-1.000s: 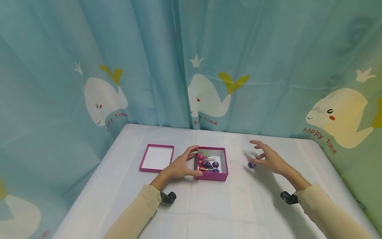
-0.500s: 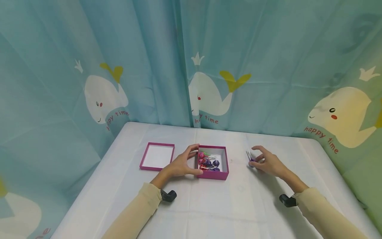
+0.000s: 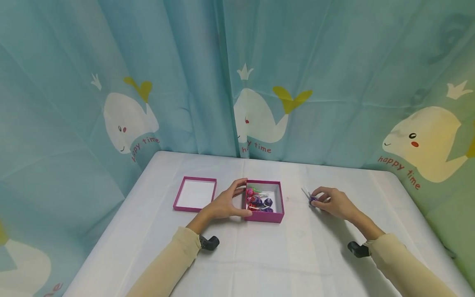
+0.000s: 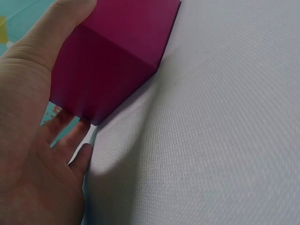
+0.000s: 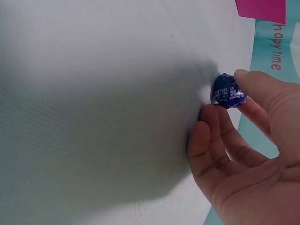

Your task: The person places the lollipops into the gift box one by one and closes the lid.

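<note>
A magenta box [image 3: 263, 218] with pale inner walls stands on the table, and several wrapped lollipops [image 3: 256, 201] lie inside it, mostly on its left side. My left hand [image 3: 222, 205] holds the box at its left side, thumb at the front corner and fingers toward the back. The left wrist view shows that thumb [image 4: 65, 18] on the box wall [image 4: 101, 70]. Right of the box, my right hand [image 3: 335, 203] pinches a purple-wrapped lollipop [image 5: 228, 91] between thumb and finger, low over the table. White stick ends [image 3: 305, 191] point up and left from it; whether there is more than one is unclear.
The box's lid [image 3: 194, 194], white inside with a magenta rim, lies inside-up left of the box, close to my left forearm. The white-covered table [image 3: 267, 255] ends at the back against a blue curtain [image 3: 193, 82] printed with whales.
My right hand has come down to the lollipop and now pinches it; the stick has swung to lean more to the left. The left hand and the box have stayed put.
</note>
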Available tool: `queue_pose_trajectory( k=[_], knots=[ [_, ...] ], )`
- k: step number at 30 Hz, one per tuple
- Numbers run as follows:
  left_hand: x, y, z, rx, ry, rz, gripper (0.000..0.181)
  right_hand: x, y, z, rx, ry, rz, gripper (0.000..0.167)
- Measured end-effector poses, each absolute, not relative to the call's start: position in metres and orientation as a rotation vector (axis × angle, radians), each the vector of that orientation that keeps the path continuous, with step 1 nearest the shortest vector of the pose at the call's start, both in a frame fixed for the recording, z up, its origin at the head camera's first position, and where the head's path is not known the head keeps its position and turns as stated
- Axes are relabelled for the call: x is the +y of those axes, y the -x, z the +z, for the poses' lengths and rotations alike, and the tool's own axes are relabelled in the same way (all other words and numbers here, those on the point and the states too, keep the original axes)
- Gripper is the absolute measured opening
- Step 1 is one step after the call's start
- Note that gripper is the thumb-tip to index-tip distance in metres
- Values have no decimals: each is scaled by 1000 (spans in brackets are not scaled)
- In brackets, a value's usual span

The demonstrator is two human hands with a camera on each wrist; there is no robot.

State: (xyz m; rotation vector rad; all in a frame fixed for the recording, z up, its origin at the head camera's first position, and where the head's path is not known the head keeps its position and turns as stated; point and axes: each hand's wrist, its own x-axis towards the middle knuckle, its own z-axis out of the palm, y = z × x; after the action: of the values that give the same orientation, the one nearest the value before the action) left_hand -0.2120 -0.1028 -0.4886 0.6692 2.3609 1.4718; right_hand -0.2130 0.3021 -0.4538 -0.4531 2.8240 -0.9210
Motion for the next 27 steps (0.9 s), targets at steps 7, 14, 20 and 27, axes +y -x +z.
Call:
queue_pose_trajectory(
  k=[7, 14, 20, 27],
  knots=[
    [-104, 212, -488, 2351, -679, 1478, 113, 302, 213, -456, 2853, 492, -915, 20],
    [-104, 211, -487, 2365, -679, 1466, 112, 302, 214, -450, 2848, 561, -891, 18],
    [-104, 211, -487, 2366, -671, 1468, 111, 304, 217, -430, 2824, 656, -897, 18],
    [-103, 211, -487, 2367, -676, 1477, 111, 303, 224, -407, 2749, 780, -871, 22]
  ],
)
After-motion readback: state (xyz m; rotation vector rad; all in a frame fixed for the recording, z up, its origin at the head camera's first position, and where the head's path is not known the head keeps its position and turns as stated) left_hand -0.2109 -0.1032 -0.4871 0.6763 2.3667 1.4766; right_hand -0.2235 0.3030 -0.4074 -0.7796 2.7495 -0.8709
